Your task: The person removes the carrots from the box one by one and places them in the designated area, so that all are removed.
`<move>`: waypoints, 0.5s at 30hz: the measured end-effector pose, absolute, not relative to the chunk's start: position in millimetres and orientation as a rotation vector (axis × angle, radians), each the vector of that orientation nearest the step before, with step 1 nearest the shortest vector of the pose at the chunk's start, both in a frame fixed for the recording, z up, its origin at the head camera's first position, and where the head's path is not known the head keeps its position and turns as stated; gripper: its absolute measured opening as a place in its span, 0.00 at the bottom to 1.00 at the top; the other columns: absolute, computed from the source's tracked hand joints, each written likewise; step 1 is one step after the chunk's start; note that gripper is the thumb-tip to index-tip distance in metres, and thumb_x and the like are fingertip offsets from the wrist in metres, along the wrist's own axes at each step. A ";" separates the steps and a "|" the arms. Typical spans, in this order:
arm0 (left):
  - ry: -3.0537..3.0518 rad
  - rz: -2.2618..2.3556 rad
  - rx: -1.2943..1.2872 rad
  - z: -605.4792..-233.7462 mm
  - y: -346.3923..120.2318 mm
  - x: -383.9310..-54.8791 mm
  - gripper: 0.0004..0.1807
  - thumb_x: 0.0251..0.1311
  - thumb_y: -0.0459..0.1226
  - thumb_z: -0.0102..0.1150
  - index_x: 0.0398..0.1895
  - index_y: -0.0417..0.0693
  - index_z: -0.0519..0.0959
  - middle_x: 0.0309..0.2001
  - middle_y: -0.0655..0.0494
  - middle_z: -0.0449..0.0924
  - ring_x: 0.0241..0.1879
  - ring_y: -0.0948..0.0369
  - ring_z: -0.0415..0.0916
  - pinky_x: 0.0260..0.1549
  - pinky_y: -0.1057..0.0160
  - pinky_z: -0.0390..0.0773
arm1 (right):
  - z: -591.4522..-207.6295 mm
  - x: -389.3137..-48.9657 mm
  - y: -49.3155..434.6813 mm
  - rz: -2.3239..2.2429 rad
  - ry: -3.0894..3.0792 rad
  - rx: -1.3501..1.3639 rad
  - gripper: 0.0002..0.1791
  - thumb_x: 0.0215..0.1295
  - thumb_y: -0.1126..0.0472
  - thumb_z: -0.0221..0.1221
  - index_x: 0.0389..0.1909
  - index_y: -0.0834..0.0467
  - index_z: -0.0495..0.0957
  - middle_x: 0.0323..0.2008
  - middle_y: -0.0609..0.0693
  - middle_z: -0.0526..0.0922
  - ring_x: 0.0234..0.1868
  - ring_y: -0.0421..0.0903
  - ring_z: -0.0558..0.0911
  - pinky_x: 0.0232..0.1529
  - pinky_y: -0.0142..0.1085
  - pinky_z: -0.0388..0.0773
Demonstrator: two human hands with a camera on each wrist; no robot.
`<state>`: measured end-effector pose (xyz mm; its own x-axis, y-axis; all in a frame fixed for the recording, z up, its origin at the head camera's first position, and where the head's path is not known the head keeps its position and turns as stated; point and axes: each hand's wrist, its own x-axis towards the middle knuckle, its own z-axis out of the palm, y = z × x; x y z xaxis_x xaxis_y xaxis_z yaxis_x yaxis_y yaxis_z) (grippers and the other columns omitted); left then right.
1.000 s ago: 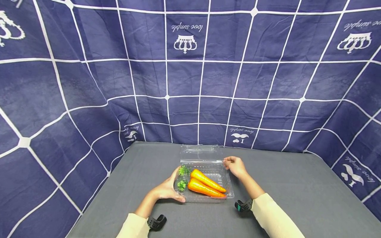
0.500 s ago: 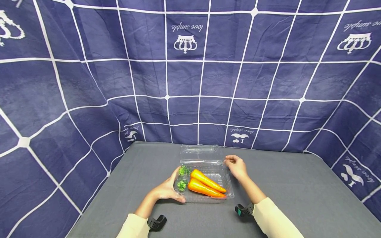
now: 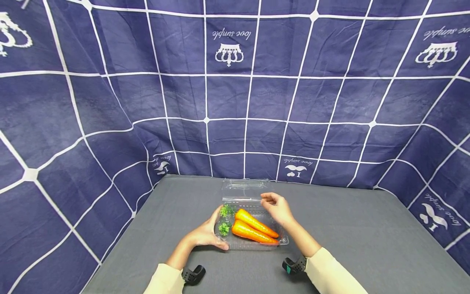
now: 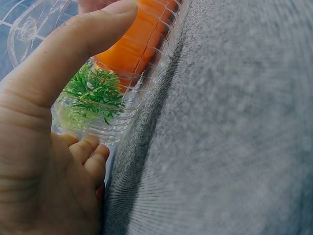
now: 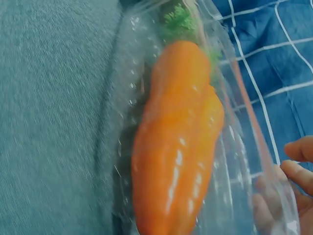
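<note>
Two orange carrots with leafy green tops lie side by side in a clear plastic clamshell container. Its clear lid is folded back behind the base. The left hand grips the container's left end, thumb along the front side and fingers toward the back. At the hinge's right part, the right hand has loosely bent fingers, some of which show through clear plastic in the right wrist view. Whether these fingers touch the lid cannot be told.
The container stands on a grey cloth-covered table. A blue curtain with white grid lines hangs behind and at both sides. Each wrist carries a black band.
The right hand has shifted left from the hinge's right corner and now covers part of the hinge. The left hand, the carrots and the container have stayed in place.
</note>
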<state>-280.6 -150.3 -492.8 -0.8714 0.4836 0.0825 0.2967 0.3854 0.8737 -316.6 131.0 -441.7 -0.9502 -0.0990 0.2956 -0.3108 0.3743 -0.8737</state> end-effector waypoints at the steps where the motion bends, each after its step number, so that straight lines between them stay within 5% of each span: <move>1: 2.455 1.487 0.700 -493.0 -150.6 -280.5 0.74 0.30 0.38 0.85 0.77 0.43 0.39 0.73 0.32 0.48 0.71 0.40 0.50 0.65 0.40 0.53 | -442.8 -316.0 128.8 1.628 -2.443 0.383 0.11 0.61 0.70 0.62 0.44 0.69 0.81 0.34 0.53 0.84 0.36 0.46 0.81 0.39 0.32 0.76; 15: 2.477 1.474 0.692 -494.7 -150.6 -280.3 0.74 0.30 0.39 0.85 0.77 0.42 0.39 0.73 0.33 0.47 0.70 0.40 0.51 0.65 0.40 0.54 | -454.3 -311.8 111.1 1.587 -2.667 0.605 0.13 0.59 0.67 0.63 0.44 0.69 0.80 0.33 0.52 0.84 0.33 0.43 0.81 0.36 0.33 0.77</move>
